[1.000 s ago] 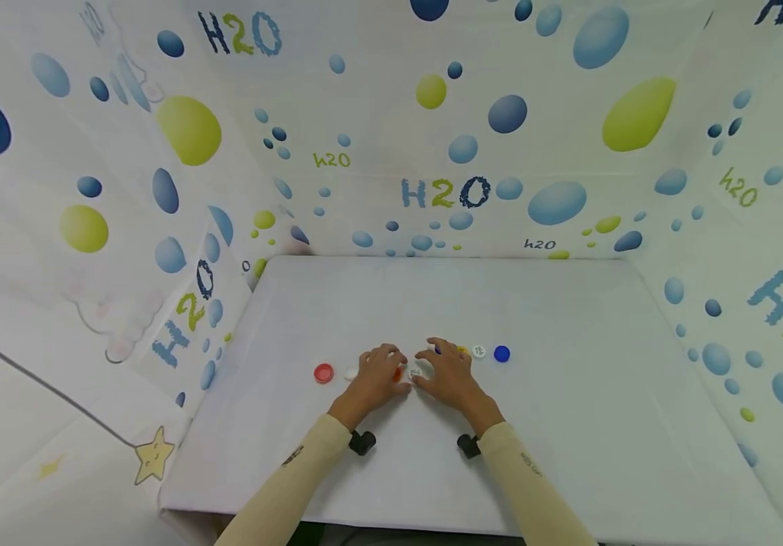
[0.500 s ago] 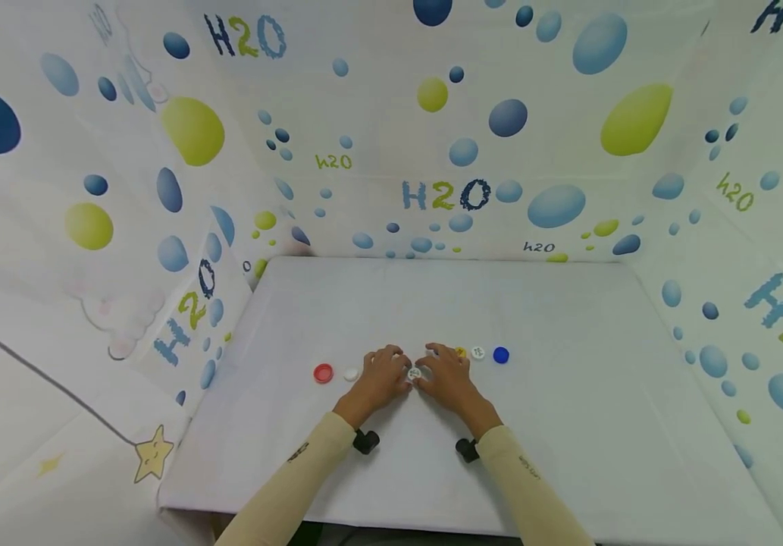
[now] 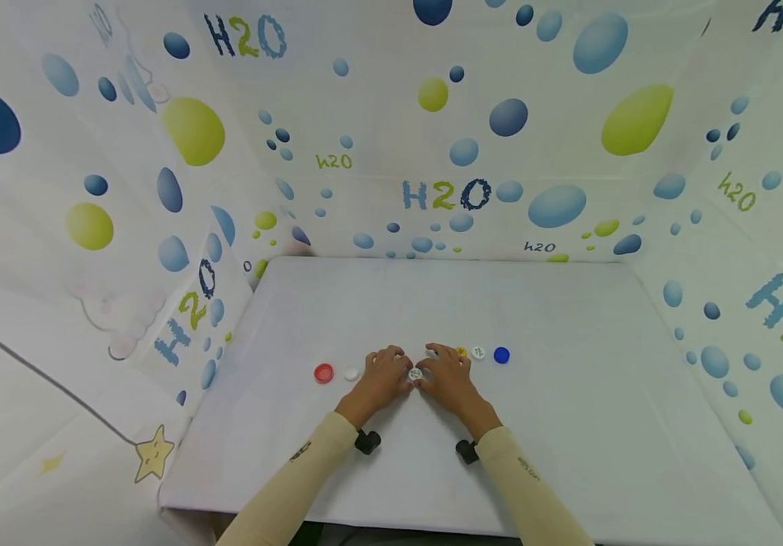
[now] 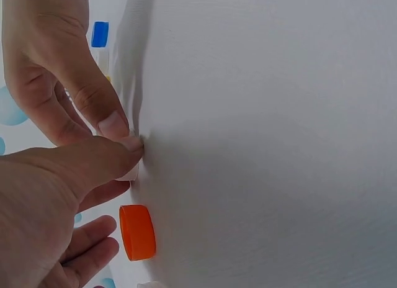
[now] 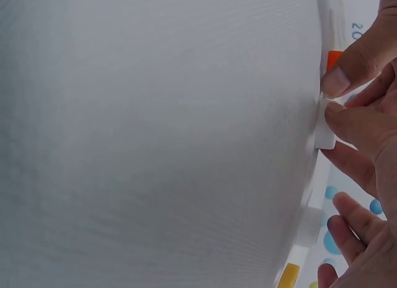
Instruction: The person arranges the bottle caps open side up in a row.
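Note:
Between my fingertips, near the middle of the table, stands a small white bottle cap [image 3: 414, 374] with dark marks on top. My left hand [image 3: 383, 379] holds its left side with thumb and fingers. From the other side my right hand [image 3: 447, 379] pinches it; the thumb lies on the near face of the white cap [image 5: 324, 134] in the right wrist view. Both thumbs nearly meet in the left wrist view. An orange cap [image 4: 138, 232] sits beside my left hand there, hidden by that hand in the head view.
Left of the hands lie a red cap [image 3: 324, 373] and a white cap [image 3: 352, 374]. To the right are a yellow cap [image 3: 461, 352], another white cap [image 3: 478, 353] and a blue cap [image 3: 502, 355]. A patterned cloth wall [image 3: 364, 205] borders the white table [image 3: 568, 440].
Both hands have closed in on the white cap over the last second. My left hand shifted slightly right, covering the orange cap in the head view. Since half a second ago, little has moved.

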Tool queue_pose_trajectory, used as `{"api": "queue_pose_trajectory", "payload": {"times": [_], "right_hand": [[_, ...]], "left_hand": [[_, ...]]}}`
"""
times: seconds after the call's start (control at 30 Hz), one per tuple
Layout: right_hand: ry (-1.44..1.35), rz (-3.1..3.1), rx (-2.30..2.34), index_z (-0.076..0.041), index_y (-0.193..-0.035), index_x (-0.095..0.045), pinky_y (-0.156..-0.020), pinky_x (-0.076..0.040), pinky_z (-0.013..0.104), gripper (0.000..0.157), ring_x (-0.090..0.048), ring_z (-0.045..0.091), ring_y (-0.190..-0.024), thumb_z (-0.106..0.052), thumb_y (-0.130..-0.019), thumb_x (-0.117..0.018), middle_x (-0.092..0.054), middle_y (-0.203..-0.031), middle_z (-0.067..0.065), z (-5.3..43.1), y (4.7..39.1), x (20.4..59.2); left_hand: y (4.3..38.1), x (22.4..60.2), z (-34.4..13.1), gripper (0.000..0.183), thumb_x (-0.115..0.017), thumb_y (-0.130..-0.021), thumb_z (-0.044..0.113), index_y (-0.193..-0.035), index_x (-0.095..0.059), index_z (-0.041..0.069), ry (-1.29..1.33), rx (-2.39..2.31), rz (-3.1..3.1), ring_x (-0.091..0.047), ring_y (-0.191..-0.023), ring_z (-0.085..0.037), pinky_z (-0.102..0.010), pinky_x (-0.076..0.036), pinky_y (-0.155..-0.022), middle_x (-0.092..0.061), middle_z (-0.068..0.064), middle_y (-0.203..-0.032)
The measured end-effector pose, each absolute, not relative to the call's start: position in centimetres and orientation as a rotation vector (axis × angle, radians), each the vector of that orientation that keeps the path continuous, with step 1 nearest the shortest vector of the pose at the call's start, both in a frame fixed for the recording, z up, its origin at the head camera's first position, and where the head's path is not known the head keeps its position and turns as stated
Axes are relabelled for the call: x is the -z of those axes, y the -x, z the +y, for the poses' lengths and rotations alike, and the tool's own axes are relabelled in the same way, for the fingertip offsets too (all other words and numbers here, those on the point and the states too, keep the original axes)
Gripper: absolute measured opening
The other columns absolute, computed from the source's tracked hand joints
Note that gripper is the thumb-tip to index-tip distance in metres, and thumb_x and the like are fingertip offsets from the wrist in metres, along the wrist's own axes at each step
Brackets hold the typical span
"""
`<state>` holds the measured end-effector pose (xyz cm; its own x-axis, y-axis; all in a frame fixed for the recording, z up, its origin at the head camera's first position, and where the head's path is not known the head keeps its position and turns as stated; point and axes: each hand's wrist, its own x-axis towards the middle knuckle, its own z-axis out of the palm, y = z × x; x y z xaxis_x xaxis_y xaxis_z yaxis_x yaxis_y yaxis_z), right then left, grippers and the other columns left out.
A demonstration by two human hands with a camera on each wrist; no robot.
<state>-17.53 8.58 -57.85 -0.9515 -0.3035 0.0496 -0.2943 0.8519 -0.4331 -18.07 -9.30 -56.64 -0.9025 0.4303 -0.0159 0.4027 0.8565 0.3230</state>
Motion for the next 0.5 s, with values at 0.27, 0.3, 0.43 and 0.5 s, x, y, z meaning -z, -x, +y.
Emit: {"api": "queue_pose_trajectory", "payload": {"times": [0.27,0.3,0.43,0.5], "right_hand": [[0.503,3.001,0.697,-0.018,-0.124,-0.077,-0.106,-0.036,0.065,0.032,-0.042,0.037,-0.147,-0.036,-0.097,-0.078,-0.051,-0.157,0.011,8.59,17.52,57.99],[0.503,3.005,0.701,-0.018,-0.124,-0.077,-0.106,-0.036,0.065,0.032,-0.043,0.037,-0.147,-0.036,-0.097,-0.077,-0.052,-0.157,0.011,8.61,17.51,57.99],[0.501,3.015,0.737,-0.017,-0.122,-0.077,-0.106,-0.036,0.065,0.030,-0.043,0.037,-0.146,-0.035,-0.098,-0.077,-0.052,-0.156,0.011,8.67,17.49,57.98],[0.500,3.014,0.745,-0.016,-0.122,-0.077,-0.107,-0.035,0.065,0.030,-0.043,0.037,-0.147,-0.035,-0.099,-0.076,-0.052,-0.156,0.011,8.70,17.52,58.04]], "left_hand": [[18.00,56.45,-9.13,0.028,-0.076,-0.099,0.029,-0.121,-0.068,0.012,-0.655,-0.461,2.934,-0.055,-0.131,-0.035,-0.059,-0.038,-0.111,-0.058,-0.011,-0.138],[17.99,56.40,-9.09,0.029,-0.075,-0.100,0.029,-0.121,-0.068,0.012,-0.651,-0.459,2.934,-0.055,-0.132,-0.035,-0.059,-0.038,-0.111,-0.058,-0.011,-0.138],[18.01,56.25,-8.92,0.030,-0.074,-0.100,0.030,-0.123,-0.067,0.011,-0.636,-0.462,2.935,-0.054,-0.133,-0.035,-0.058,-0.037,-0.111,-0.057,-0.012,-0.140],[18.02,56.31,-8.88,0.031,-0.073,-0.101,0.031,-0.124,-0.067,0.011,-0.632,-0.464,2.936,-0.054,-0.133,-0.035,-0.057,-0.037,-0.111,-0.057,-0.012,-0.140]]}}
